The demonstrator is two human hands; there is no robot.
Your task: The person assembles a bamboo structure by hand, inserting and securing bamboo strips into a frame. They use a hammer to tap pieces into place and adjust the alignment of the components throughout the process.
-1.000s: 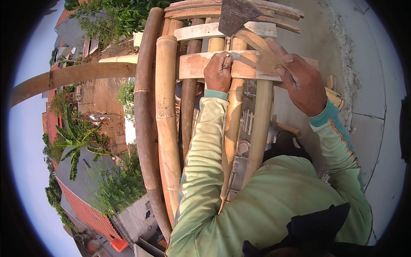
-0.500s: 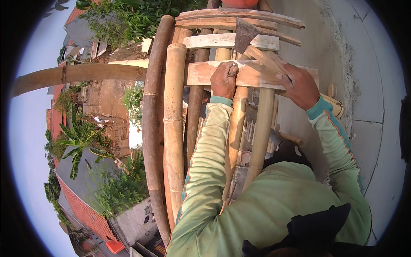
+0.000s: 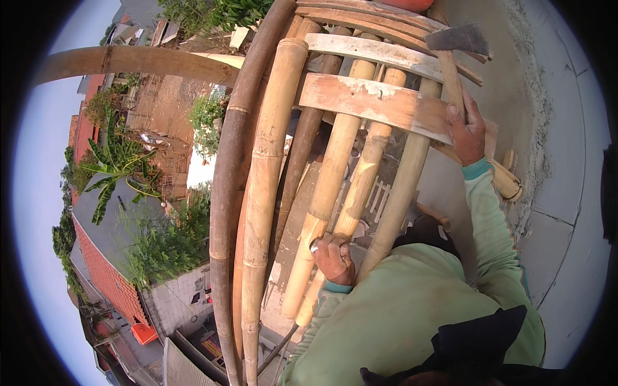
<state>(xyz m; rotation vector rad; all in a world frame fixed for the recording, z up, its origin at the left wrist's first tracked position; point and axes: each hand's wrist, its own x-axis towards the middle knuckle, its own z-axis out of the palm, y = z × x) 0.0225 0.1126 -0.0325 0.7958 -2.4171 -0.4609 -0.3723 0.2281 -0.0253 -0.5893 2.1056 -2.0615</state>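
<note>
1. Hatchet [image 3: 452,69] first: I have it in the right hand [image 3: 468,132], fingers wrapped around the handle, its dark head out by the ends of the narrow slats [image 3: 360,21], beyond the reddish plank [image 3: 367,100].
2. Well apart and lower, the left hand [image 3: 335,259] sits curled at the pale bamboo poles [image 3: 339,148]. I can't tell whether it grips one; the small pale thing [image 3: 314,246] at its fingertips is too small for me to name.
3. What worries me is a glancing blow: the plank lies across round poles, and if it isn't fixed, it could rock or slide. I can't make out any fastening.
4. Gaps run between the poles, so anything slipping from the left hand could drop through.
5. On the left, thick bamboo poles [image 3: 267,157] mark the edge, with the yard [image 3: 161,106] lying far below.
6. To the right, a bamboo stub [image 3: 508,184] juts near the plank's end and might catch the sleeve [image 3: 496,219]. Past it, a gray concrete surface [image 3: 553,167] could limit a wide swing; I can't judge its depth.
</note>
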